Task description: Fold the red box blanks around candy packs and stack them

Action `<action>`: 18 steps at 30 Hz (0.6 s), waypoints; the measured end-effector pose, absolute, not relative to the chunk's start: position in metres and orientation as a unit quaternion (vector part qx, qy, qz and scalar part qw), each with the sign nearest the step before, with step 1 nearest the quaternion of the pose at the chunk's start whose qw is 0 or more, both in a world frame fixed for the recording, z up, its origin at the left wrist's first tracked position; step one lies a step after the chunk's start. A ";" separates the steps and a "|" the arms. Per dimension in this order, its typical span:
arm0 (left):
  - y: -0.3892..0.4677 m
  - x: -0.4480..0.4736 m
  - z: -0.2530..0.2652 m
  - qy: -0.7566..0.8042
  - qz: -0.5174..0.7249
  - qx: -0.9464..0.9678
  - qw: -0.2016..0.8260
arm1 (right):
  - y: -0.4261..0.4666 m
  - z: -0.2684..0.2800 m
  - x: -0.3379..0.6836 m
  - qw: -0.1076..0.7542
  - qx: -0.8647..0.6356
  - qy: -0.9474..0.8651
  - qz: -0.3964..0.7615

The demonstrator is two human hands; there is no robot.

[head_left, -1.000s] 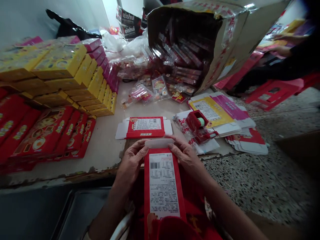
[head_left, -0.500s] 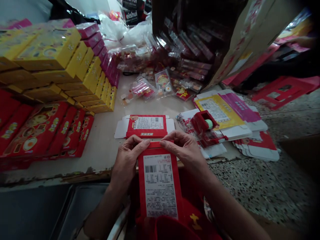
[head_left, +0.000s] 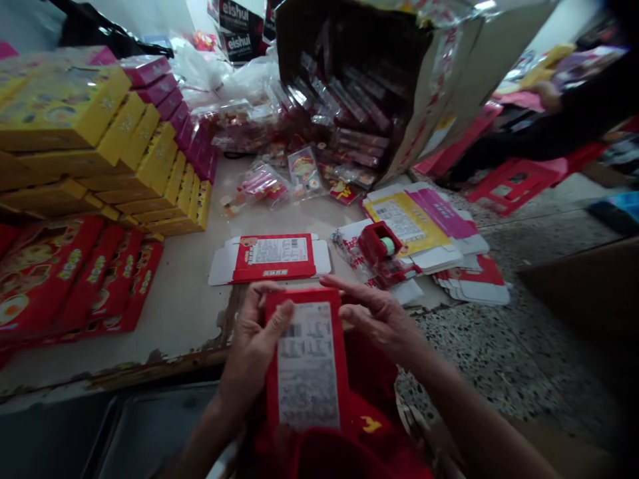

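Observation:
A red cardboard box (head_left: pixel 309 359) with a white printed label stands tilted in front of me, label side up. My left hand (head_left: pixel 257 339) grips its upper left side, thumb on the label and fingers behind. My right hand (head_left: pixel 377 313) is beside the upper right edge with its fingers apart; the index finger reaches the top edge. Just beyond, a flattened red carton (head_left: pixel 272 256) with white flaps lies on the table. A red tape dispenser (head_left: pixel 382 246) with a pale green roll sits to its right on plastic packaging.
Stacked yellow boxes (head_left: pixel 100 153) and red boxes (head_left: pixel 74 273) fill the left of the table (head_left: pixel 170 332). At the back, a large open carton (head_left: pixel 439 86) holds plastic-wrapped packs. Flat cartons (head_left: pixel 424 226) lie at the right edge. A pink stool (head_left: pixel 519 183) and another person's dark sleeve (head_left: pixel 539 140) are beyond.
The box's top end flap, pinched by both hands earlier, is now folded down. My right hand has loosened and opened; the left thumb has moved onto the label. The view has shifted right.

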State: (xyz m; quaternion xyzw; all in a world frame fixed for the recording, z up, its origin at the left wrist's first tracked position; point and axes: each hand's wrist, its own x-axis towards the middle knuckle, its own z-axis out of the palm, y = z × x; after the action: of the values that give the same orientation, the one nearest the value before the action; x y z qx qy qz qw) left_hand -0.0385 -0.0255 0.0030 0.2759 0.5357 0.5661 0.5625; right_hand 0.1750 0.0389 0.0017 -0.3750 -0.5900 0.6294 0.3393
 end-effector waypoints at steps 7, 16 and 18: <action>0.024 -0.064 0.023 0.516 0.728 0.371 0.256 | 0.099 0.017 0.275 0.331 -0.622 -0.624 0.336; -0.006 -0.038 0.008 0.596 0.596 0.452 0.293 | 0.097 0.007 0.261 0.394 -0.614 -0.521 0.444; -0.006 -0.039 0.009 0.598 0.575 0.482 0.282 | 0.081 0.011 0.262 0.432 -0.612 -0.503 0.432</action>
State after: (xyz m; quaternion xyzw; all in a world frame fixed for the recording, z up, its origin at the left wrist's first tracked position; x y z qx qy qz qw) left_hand -0.0394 -0.0065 0.0088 0.4820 0.5977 0.5752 0.2820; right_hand 0.2621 0.0811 0.0113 -0.6118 -0.5030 0.4316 0.4319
